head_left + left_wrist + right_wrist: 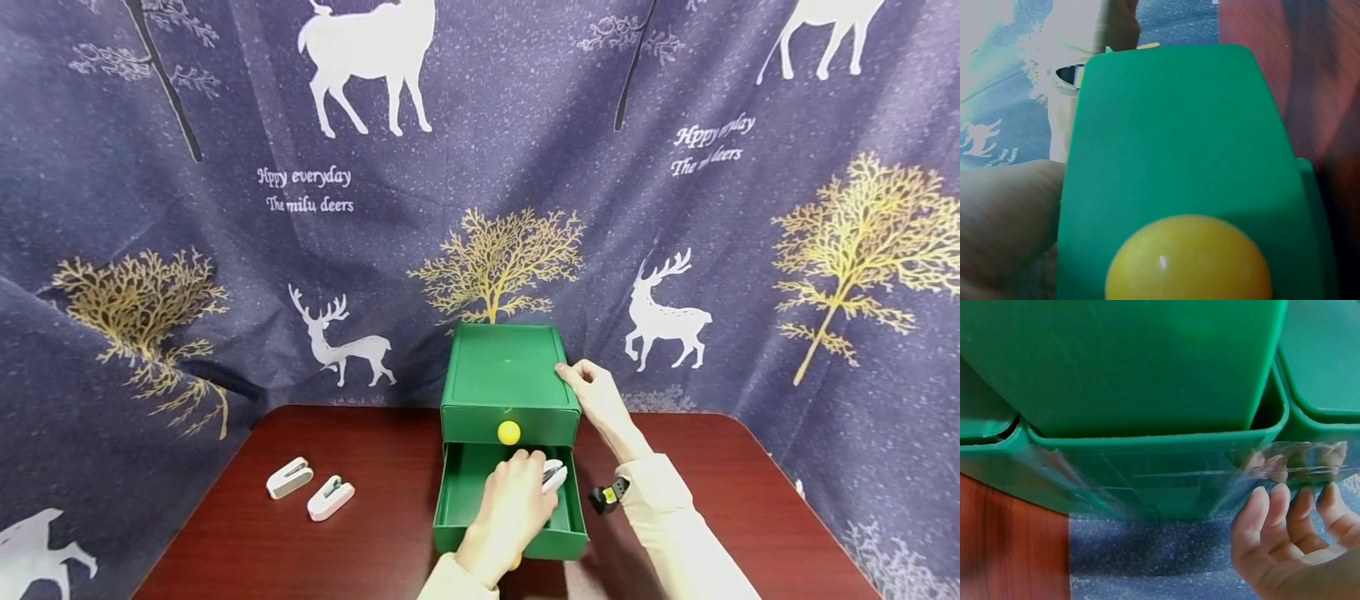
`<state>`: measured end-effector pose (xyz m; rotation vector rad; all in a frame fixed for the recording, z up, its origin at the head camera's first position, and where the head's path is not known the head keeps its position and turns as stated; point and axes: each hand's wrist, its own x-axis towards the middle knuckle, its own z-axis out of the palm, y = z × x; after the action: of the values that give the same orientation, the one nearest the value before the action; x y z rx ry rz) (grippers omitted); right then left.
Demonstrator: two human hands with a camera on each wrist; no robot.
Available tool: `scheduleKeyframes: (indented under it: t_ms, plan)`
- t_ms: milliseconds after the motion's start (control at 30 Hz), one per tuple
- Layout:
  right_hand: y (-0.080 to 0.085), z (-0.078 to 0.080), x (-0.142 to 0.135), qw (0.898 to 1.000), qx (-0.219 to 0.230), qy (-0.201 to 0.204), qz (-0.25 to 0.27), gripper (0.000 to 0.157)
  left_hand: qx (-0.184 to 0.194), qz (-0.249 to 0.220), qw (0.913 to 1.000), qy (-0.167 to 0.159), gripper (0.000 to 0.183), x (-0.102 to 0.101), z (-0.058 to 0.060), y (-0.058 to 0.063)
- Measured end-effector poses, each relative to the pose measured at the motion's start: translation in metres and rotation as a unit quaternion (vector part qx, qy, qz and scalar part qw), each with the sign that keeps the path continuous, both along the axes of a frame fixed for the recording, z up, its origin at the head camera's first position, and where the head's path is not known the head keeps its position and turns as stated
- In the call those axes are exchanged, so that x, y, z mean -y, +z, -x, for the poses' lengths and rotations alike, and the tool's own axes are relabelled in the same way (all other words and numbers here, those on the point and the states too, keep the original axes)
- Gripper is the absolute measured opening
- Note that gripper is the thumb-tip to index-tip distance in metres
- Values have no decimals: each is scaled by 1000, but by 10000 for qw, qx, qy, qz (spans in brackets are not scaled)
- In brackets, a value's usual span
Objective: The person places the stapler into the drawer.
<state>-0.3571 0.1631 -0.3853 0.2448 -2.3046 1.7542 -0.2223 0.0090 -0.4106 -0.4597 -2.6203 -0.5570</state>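
Note:
A green drawer cabinet (pixel 506 367) stands at the back of the table, its lower drawer (pixel 459 492) pulled out. Over that drawer is my left hand (pixel 510 504), fingers bent down inside and holding a white mini stapler (pixel 555 473); the hand partly covers it. My right hand (pixel 600 404) grips the cabinet's right rear edge, thumb at the top. In the right wrist view its curled fingertips (pixel 1300 500) press at the taped back wall. The left wrist view shows the upper drawer's front (pixel 1179 137) with its yellow knob (pixel 1188 262), close to the left hand.
Two more white mini staplers, one farther (pixel 289 478) and one nearer (pixel 331 498), lie on the red-brown table (pixel 375 550) left of the cabinet. Behind the cabinet hangs a dark blue cloth (pixel 480 167) printed with deer and trees.

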Motion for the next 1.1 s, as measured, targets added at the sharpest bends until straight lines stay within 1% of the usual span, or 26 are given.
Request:
scheduleKeyframes:
  t_ms: [67,233,500,600,700,833,933,1000,1100]
  plan:
    - [-1,0,1,10000,-2,37,23,38,41,46,10000,78,24,-2,1,-1]
    - [-1,0,0,9999,-40,78,74,38,51,251,9993,278,23,-10,3,2]
    - [-1,0,-1,9999,-11,121,62,38,239,649,9958,606,25,-16,3,2]
    - [5,-4,-1,9998,57,182,115,37,332,695,9948,674,25,-17,4,1]
    - [17,-14,1,9996,115,254,73,34,423,741,9937,726,24,-20,4,0]
    - [28,-25,4,9995,133,264,-80,30,730,909,9900,799,24,-23,4,2]
    - [25,-22,3,9996,158,232,-38,31,997,1142,9853,785,22,-26,5,6]
    - [18,-16,1,9996,157,227,30,33,1149,1302,9817,776,20,-28,7,8]
    - [7,-6,-1,9998,86,184,5,35,1284,1467,9775,811,18,-30,9,7]
